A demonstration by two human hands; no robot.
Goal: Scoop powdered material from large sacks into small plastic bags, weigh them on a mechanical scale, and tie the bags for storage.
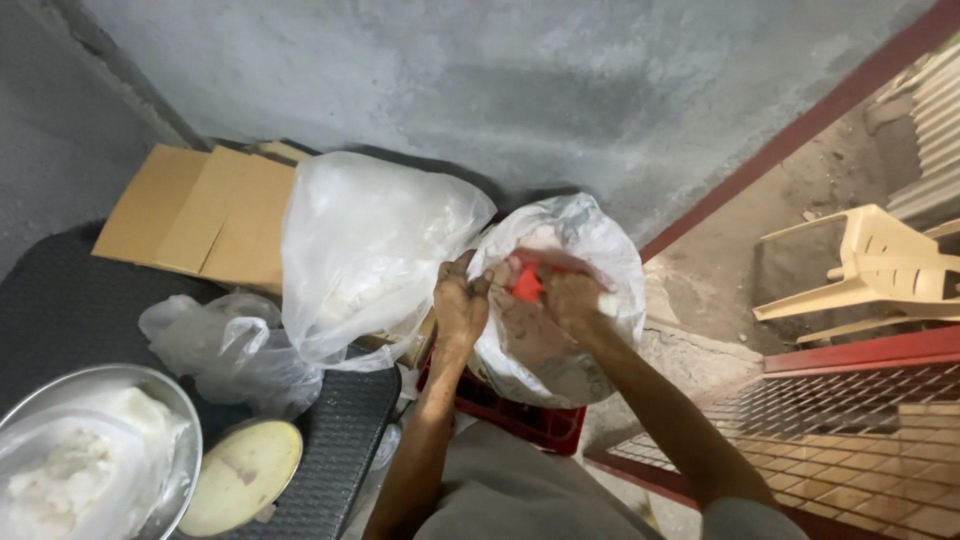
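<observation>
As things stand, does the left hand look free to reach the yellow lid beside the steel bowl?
Probably not at once: the left hand grips the white sack. The yellow lid lies uncovered, with nothing blocking it.

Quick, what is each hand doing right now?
Left hand: closed, gripping the white plastic bag.
Right hand: closed on a red thing at the bag.

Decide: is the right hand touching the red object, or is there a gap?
Touching. The head view shows the right hand closed around the red object above the white bag, with no gap.
</observation>
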